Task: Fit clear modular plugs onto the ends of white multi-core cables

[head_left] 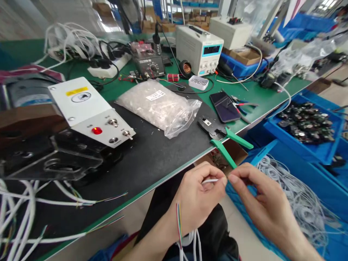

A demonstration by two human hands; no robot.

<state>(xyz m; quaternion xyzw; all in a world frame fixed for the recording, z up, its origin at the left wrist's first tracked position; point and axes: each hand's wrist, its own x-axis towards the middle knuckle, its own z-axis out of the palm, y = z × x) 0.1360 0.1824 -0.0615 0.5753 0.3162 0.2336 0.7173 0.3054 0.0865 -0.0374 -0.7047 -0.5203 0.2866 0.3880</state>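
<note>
Green bench (pixel 261 95) spreads ahead, pliers (pixel 224 136) at twelve o'clock of my hands. Together, my left hand (pixel 197 197) and right hand (pixel 262 203) pinch a white cable (pixel 210 180).

Green-handled pliers (pixel 228 143) lie on a green table (pixel 255 95) beside a blue bin (pixel 323 154).

Two hands show: the left hand (pixel 199 197) and the right hand (pixel 261 203). On the bench lie one clear bag (pixel 159 105) of small parts, one phone (pixel 224 106), one green-handled crimping tool (pixel 223 136) and one white control box (pixel 88 108) with one red light (pixel 96 130). One bench power supply (pixel 199 49) stands behind. Two blue bins show: one with dark parts (pixel 307 123), one with white cables (pixel 299 203).
</note>
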